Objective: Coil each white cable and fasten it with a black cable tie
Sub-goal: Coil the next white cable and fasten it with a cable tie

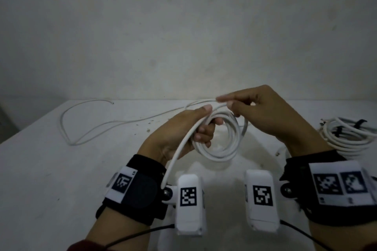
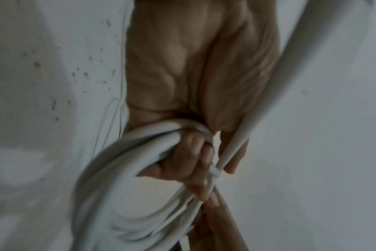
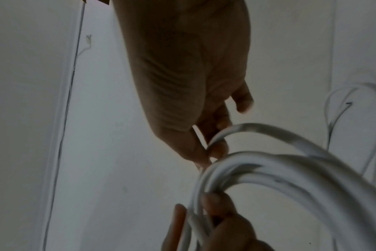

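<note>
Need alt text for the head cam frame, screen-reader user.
Above a white table, the left hand grips a partly wound coil of white cable while the right hand pinches the strand feeding its top. The uncoiled tail snakes across the table to the left; at the right edge lie finished coils with black cable ties.

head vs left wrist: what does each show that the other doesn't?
Head only: the loose tail of the white cable trailing across the table, and a finished bundle with black cable ties at far right.

Left wrist only: a close view of the left hand's fingers curled round the gathered loops.

Both: the left hand holding the coil, and the right hand meeting it, pinching a strand in the head view.
</note>
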